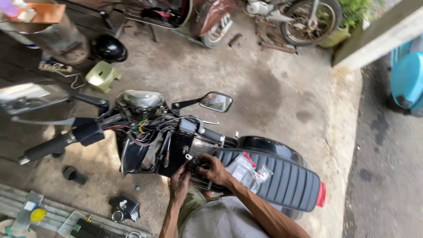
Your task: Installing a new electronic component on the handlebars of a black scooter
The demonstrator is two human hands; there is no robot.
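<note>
Both hands, left hand (179, 181) and right hand (213, 169), are pinching a small dark part (194, 165) (fingers curled closed) beside the motorcycle's loose coloured wires (143, 132); a slip could drop it onto the stained concrete floor (246, 88).

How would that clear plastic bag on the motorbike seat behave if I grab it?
The clear plastic bag looks thin and crumpled, so probably floppy and light. It lies loose on the ribbed seat, so it may slide. Small parts inside could shift.
</note>
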